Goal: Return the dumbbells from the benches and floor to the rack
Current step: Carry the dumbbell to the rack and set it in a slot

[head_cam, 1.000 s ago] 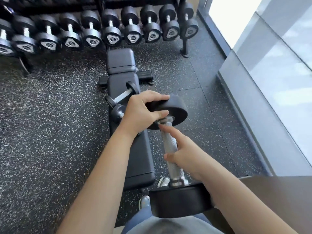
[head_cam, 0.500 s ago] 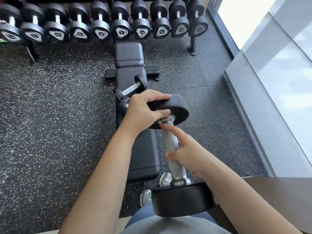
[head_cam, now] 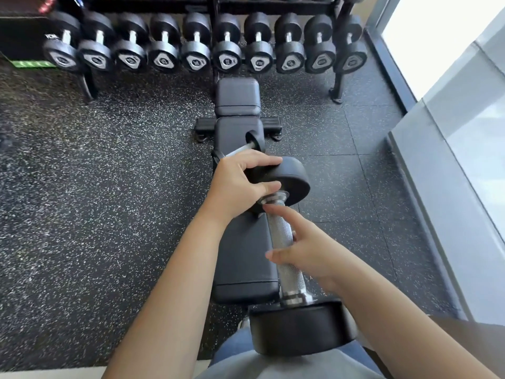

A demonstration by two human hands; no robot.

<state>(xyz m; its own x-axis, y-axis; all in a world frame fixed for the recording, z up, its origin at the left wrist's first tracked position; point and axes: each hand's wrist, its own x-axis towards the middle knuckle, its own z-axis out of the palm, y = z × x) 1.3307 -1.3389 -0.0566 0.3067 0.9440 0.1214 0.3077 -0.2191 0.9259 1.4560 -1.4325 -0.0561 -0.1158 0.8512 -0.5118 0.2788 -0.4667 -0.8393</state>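
Observation:
I hold a large black dumbbell with a knurled steel handle in front of my body, its axis pointing away from me. My left hand grips the far head from the left side. My right hand wraps the handle from the right, fingers partly extended. The near head hangs close to my waist. A smaller dumbbell lies across the black bench just beyond my left hand. The rack along the far wall holds a row of several black dumbbells.
Speckled rubber floor spreads to the left of the bench. A glass wall with a grey sill runs along the right. A black box with a green edge sits at the rack's left end. The rack's feet stand on the floor.
The view has shifted so the rack and bench sit lower and more central in frame. Both hands keep the same hold on the large dumbbell.

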